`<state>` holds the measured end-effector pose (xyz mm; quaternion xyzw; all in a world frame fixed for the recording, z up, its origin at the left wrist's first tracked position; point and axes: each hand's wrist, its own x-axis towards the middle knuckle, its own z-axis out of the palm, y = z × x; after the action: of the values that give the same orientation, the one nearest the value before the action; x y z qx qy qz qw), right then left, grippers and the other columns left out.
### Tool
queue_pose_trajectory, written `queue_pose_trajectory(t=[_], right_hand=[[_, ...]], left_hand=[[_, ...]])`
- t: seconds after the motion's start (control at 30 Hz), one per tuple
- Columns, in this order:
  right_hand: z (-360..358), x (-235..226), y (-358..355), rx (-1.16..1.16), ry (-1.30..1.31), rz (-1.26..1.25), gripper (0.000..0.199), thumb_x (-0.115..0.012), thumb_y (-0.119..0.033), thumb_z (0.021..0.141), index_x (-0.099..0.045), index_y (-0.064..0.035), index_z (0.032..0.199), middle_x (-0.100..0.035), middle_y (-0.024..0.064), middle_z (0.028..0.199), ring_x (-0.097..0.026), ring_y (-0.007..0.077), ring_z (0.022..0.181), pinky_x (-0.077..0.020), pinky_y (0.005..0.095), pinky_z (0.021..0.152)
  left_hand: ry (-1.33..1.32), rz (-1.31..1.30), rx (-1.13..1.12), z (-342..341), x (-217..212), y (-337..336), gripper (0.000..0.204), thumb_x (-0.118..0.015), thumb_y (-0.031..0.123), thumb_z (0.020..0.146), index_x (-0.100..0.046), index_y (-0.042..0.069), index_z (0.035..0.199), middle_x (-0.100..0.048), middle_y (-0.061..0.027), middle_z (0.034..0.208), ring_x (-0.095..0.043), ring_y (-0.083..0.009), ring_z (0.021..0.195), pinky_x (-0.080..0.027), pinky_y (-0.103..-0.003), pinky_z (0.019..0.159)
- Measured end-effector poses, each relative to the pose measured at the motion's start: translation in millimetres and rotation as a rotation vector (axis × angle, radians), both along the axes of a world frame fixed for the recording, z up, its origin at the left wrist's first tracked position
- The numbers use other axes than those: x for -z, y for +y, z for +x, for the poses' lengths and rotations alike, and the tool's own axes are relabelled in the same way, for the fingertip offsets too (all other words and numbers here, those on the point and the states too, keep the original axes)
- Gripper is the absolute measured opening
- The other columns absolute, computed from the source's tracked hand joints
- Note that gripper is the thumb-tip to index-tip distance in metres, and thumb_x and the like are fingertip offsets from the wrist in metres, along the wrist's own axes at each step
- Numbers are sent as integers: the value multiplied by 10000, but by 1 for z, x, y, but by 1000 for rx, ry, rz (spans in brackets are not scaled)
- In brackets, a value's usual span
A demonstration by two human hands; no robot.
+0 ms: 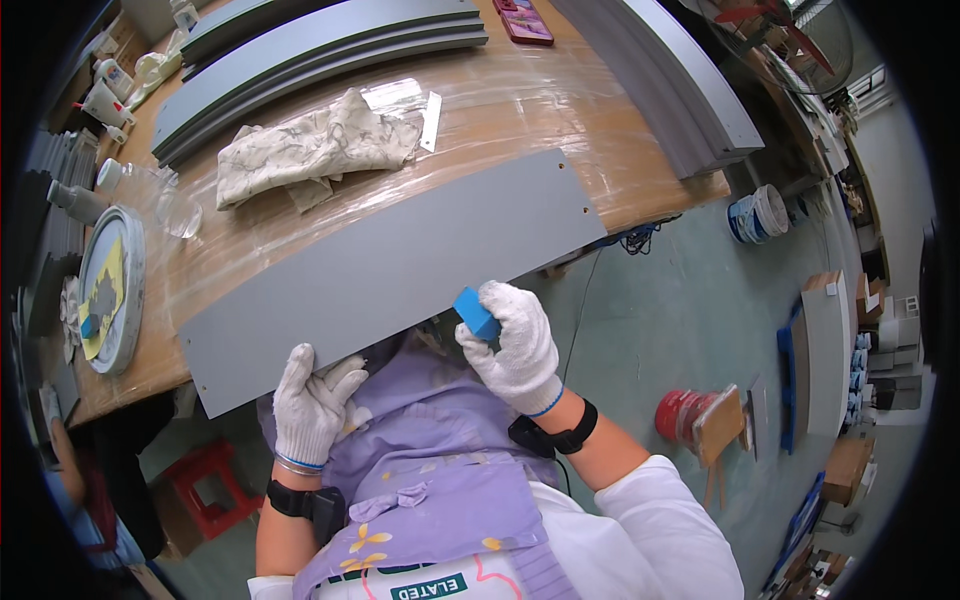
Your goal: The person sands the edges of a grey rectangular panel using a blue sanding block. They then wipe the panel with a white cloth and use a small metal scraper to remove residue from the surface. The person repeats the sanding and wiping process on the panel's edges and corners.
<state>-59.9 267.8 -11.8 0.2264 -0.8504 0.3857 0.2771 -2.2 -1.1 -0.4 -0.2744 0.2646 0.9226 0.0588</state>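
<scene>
A long flat grey panel lies slantwise across the near part of the table, overhanging its front edge. My right hand, in a white knit glove, pinches a small blue block between thumb and fingers, right beside the panel's near edge. My left hand, gloved the same way, is at that near edge further left. One of its digits overlaps the panel's face; the others are spread just below the edge. Whether the left fingertips reach under the panel is hidden.
Behind the panel, a crumpled stained cloth lies on the film-covered table. Stacked grey panels stand at the back, more at the right. A round lid with a yellow sheet and bottles sit left. A person's arm shows lower left.
</scene>
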Motion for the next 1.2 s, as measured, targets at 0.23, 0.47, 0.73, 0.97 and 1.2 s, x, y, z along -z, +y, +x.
queue_pose_trajectory(t=[0.23,0.47,0.73,0.97,1.2], right_hand=[[-11,9,55,291,47,127,498,-764,-72,782,-518,-19,1212,-595,182,1142,-594,363,974,-496,449,860],[12,0,-39,-202,33,67,574,-803,-99,753,-502,-45,1239,-599,175,1135,-608,368,1006,-504,451,878],[-4,-2,25,126,56,225,541,-754,-15,728,-512,-23,1211,-595,166,1092,-598,353,938,-504,429,829],[18,-8,-96,-403,-11,107,580,-805,-66,701,-527,-52,1210,-594,165,1132,-611,354,1001,-506,435,873],[5,-20,-46,-242,90,335,587,-783,-50,725,-502,-49,1240,-588,176,1149,-601,367,992,-502,448,840]], left_hand=[[-52,-34,52,1,2,-3,205,-550,248,1010,-563,66,1102,-677,-237,1033,-709,-374,881,-633,-466,702],[-57,14,78,1,2,-4,252,-527,287,1021,-560,57,1117,-678,-253,1003,-714,-357,849,-637,-451,696],[54,-111,-156,34,10,-61,474,-506,443,1010,-554,30,1240,-674,-213,1098,-698,-353,973,-611,-473,773],[92,-163,-310,55,10,-95,420,-504,396,1024,-533,67,1283,-687,-186,1073,-710,-320,948,-646,-440,727],[64,-313,-372,74,21,-127,441,-482,392,1031,-516,94,1355,-654,-181,1187,-677,-302,1015,-584,-424,818]])
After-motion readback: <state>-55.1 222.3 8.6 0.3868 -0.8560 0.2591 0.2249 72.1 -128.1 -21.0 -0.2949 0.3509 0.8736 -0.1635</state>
